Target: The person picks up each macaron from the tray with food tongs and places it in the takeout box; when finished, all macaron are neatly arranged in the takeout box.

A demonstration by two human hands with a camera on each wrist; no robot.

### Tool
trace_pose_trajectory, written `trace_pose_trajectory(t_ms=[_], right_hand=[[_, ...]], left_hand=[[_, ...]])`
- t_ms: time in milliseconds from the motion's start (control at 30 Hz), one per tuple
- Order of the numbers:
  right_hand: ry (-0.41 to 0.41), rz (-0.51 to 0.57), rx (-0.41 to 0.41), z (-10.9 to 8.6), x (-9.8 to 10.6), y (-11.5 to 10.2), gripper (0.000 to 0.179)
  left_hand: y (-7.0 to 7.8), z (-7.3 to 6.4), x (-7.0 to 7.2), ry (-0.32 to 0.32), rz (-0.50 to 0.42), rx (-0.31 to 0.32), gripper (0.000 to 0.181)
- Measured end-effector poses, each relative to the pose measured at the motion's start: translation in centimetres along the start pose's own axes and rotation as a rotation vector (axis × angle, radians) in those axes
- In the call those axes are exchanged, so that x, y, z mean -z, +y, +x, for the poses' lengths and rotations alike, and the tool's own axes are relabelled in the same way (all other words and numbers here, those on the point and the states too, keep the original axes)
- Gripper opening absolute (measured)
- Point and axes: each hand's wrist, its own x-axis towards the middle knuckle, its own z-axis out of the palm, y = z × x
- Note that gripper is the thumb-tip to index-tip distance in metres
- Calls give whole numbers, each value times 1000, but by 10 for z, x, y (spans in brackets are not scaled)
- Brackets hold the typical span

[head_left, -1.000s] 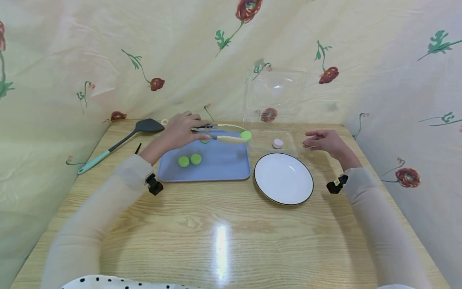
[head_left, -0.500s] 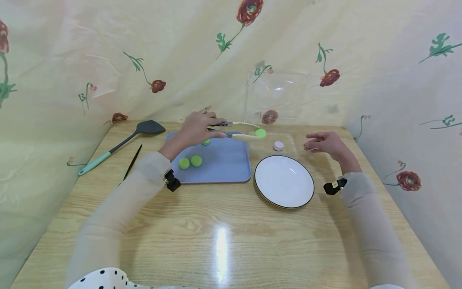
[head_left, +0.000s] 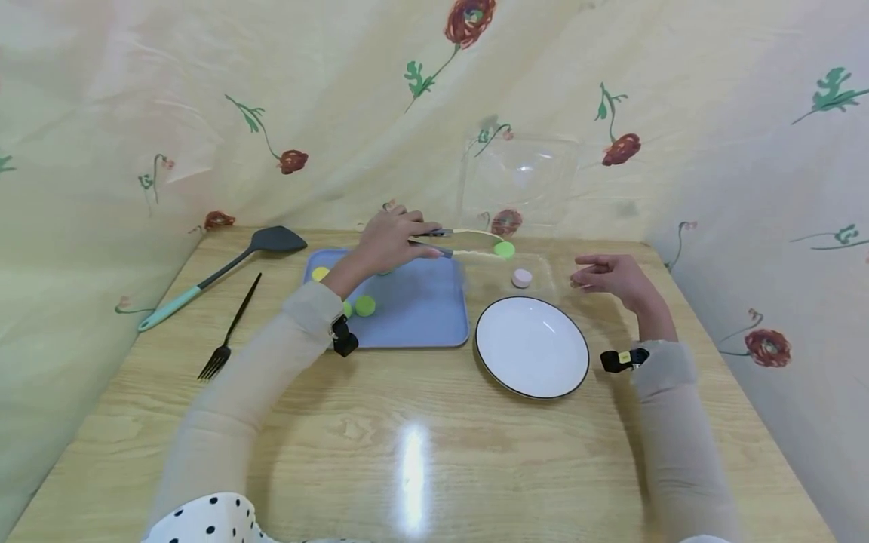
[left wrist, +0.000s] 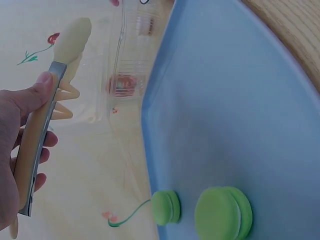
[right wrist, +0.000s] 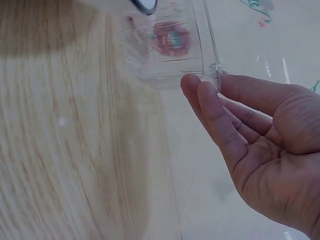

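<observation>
My left hand (head_left: 394,237) grips a pair of tongs (left wrist: 42,117) with metal arms and cream tips. Between the tips is a green macaron (head_left: 505,250), held over the clear plastic box (head_left: 543,264); the left wrist view hides this macaron. A pale pink macaron (head_left: 522,278) sits in the box, whose clear lid (head_left: 519,177) stands raised at the back. My right hand (head_left: 611,277) pinches the box's edge near a corner, thumb on one side and fingers on the other. More green macarons (left wrist: 217,214) and a yellow one (head_left: 320,274) lie on the blue tray (head_left: 428,317).
In front of the box stands a white plate (head_left: 532,347) with a dark rim. A spatula (head_left: 224,271) with a mint handle and a black fork (head_left: 231,328) lie at the left. Flowered cloth (head_left: 380,113) rises behind the wooden table (head_left: 326,445).
My left hand has moved right, carrying the green macaron in the tongs from the tray's edge to above the box. The fork and yellow macaron have come into view. My right hand stays at the box.
</observation>
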Motion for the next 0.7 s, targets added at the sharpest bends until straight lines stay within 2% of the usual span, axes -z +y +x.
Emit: trace_pose_trajectory(t_ms=[333, 700], right_hand=[[0, 22, 25, -2, -1, 1, 58], [5, 26, 39, 0, 1, 4, 57]], left_hand=[[2, 12, -12, -2, 11, 22, 57], [7, 25, -15, -63, 64, 65, 59]])
